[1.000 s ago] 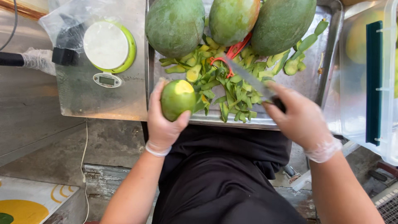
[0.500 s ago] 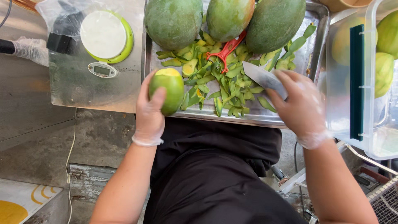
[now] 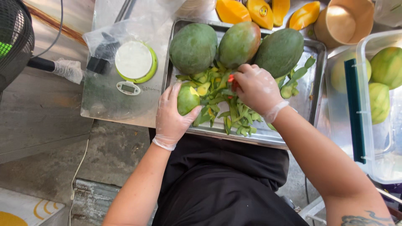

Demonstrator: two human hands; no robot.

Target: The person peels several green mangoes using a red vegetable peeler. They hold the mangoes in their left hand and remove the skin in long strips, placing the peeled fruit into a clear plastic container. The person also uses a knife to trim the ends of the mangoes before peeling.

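My gloved left hand grips a small green mango with a cut yellow patch, at the left edge of a metal tray. My gloved right hand lies on a heap of green peels in the tray, its fingers closed round a red-handled peeler that shows only at the fingertips. Three large green mangoes lie along the tray's far side. No knife is visible.
A round scale wrapped in a plastic bag stands left of the tray. A transparent plastic box with peeled mangoes is at the right. Yellow mango halves and a brown cup lie beyond. A fan is far left.
My right hand held a knife over the tray's right side; it has moved left onto the peels and closed on the red peeler. The left hand brought the small mango over the tray.
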